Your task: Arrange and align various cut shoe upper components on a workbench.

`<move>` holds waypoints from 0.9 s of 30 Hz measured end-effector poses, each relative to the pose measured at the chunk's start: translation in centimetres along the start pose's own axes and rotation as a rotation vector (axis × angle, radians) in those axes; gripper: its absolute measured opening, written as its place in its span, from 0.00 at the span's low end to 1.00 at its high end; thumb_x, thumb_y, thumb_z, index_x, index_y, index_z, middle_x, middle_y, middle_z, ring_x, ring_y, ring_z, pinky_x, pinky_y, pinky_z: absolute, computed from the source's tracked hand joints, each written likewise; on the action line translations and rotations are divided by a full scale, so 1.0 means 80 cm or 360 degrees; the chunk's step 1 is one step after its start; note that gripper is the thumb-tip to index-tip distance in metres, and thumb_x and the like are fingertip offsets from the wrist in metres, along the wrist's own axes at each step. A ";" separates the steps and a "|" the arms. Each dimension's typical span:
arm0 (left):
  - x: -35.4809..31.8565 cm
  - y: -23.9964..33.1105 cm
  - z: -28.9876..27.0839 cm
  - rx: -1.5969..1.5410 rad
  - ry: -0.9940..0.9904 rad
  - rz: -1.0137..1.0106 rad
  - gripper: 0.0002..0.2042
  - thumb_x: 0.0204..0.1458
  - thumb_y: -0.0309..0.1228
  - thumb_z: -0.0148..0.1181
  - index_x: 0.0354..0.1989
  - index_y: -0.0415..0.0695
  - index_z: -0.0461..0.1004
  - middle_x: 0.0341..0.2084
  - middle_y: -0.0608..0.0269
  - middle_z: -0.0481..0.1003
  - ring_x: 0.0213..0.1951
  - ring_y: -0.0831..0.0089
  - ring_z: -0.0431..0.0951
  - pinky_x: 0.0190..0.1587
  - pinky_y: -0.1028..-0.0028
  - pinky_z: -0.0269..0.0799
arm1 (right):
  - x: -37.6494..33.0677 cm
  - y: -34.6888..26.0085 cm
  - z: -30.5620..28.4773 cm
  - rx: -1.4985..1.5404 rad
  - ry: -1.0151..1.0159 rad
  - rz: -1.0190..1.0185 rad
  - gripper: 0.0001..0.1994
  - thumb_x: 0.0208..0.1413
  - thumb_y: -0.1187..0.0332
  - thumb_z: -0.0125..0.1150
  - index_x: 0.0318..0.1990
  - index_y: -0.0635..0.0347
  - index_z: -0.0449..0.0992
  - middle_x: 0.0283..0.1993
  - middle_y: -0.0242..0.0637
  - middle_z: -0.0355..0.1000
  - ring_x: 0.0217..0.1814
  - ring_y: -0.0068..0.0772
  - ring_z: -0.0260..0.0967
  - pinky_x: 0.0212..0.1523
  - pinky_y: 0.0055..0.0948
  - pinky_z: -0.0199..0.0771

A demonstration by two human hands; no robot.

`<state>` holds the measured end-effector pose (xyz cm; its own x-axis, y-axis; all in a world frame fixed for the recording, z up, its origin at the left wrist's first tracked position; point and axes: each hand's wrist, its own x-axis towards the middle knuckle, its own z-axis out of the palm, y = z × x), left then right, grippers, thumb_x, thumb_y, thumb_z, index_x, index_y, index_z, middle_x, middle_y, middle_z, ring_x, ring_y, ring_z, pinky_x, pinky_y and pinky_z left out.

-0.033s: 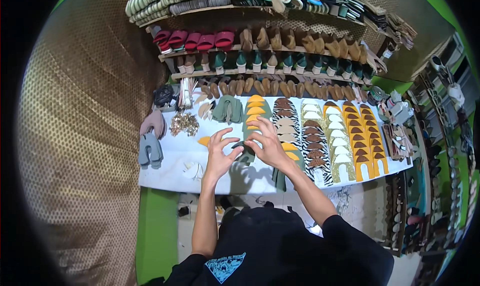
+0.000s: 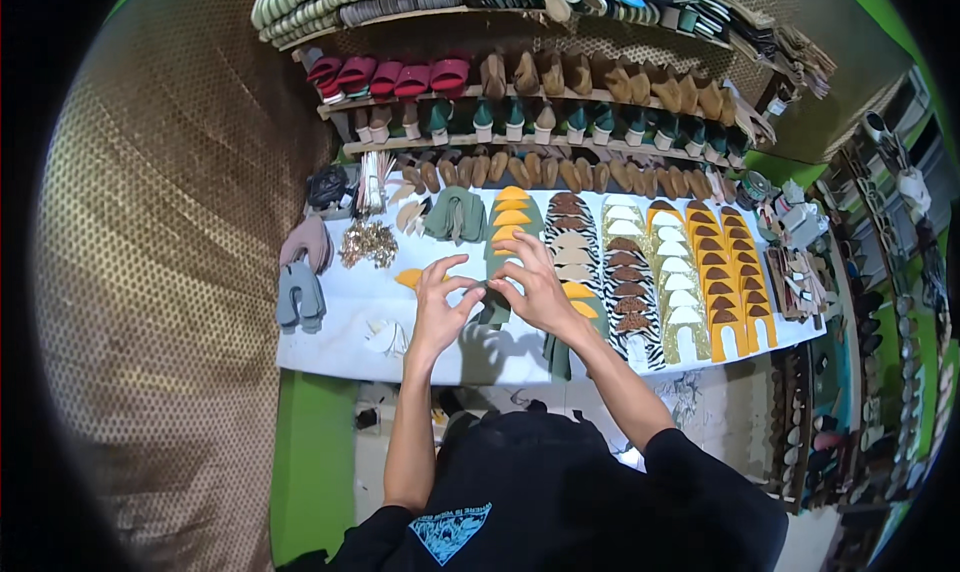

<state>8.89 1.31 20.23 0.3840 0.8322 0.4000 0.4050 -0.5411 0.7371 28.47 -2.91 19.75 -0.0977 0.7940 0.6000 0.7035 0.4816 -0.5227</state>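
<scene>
Your left hand (image 2: 437, 307) and right hand (image 2: 532, 287) met over the white table (image 2: 330, 347), near its middle. Thumb and forefinger of each pinched a small dark green piece (image 2: 487, 290) between them; the other fingers fanned out. The piece sat just above the green upper (image 2: 497, 307) in the orange-and-green row. A firm pinch and level wrists suited this alignment best.

Both hands (image 2: 490, 294) pinch a green shoe piece (image 2: 497, 272).
</scene>
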 end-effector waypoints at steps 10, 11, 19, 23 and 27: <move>-0.013 0.005 0.016 -0.0237 0.0097 -0.0122 0.07 0.45 0.28 0.71 0.32 0.42 0.82 0.53 0.59 0.75 0.56 0.57 0.71 0.60 0.60 0.64 | -0.044 0.015 0.001 0.0125 -0.0144 0.0154 0.07 0.52 0.69 0.67 0.35 0.61 0.76 0.61 0.42 0.67 0.69 0.55 0.55 0.66 0.50 0.56; -0.012 0.011 0.014 -0.0205 0.0061 -0.0117 0.08 0.45 0.28 0.72 0.34 0.41 0.82 0.55 0.59 0.74 0.58 0.58 0.71 0.61 0.62 0.63 | -0.043 0.014 0.000 0.0134 -0.0145 0.0156 0.07 0.53 0.70 0.66 0.35 0.62 0.76 0.61 0.42 0.67 0.69 0.54 0.55 0.65 0.50 0.56; -0.020 -0.032 0.013 -0.0222 -0.0075 -0.0102 0.12 0.43 0.30 0.74 0.38 0.44 0.84 0.54 0.61 0.75 0.58 0.58 0.70 0.61 0.60 0.63 | -0.021 0.000 0.015 0.0177 -0.0175 0.0121 0.07 0.54 0.69 0.66 0.35 0.62 0.76 0.61 0.41 0.67 0.69 0.55 0.55 0.65 0.50 0.56; -0.006 -0.029 -0.010 -0.0363 -0.0044 -0.0215 0.07 0.45 0.26 0.71 0.34 0.42 0.84 0.54 0.61 0.76 0.57 0.63 0.71 0.62 0.63 0.62 | -0.012 -0.005 0.026 0.0104 -0.0164 0.0198 0.09 0.54 0.68 0.66 0.36 0.63 0.76 0.61 0.40 0.67 0.69 0.55 0.55 0.65 0.51 0.56; 0.004 -0.043 -0.039 -0.0351 -0.0033 -0.0172 0.11 0.43 0.27 0.73 0.37 0.41 0.83 0.56 0.59 0.74 0.58 0.61 0.71 0.61 0.62 0.63 | 0.003 -0.010 0.047 0.0079 -0.0228 0.0145 0.08 0.53 0.68 0.66 0.32 0.63 0.77 0.60 0.41 0.67 0.67 0.54 0.56 0.65 0.50 0.55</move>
<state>5.04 3.84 19.56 0.3663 0.8799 0.3026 0.2545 -0.4076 0.8770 25.20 -1.69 18.04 -0.1372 0.8782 0.4582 0.6787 0.4203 -0.6023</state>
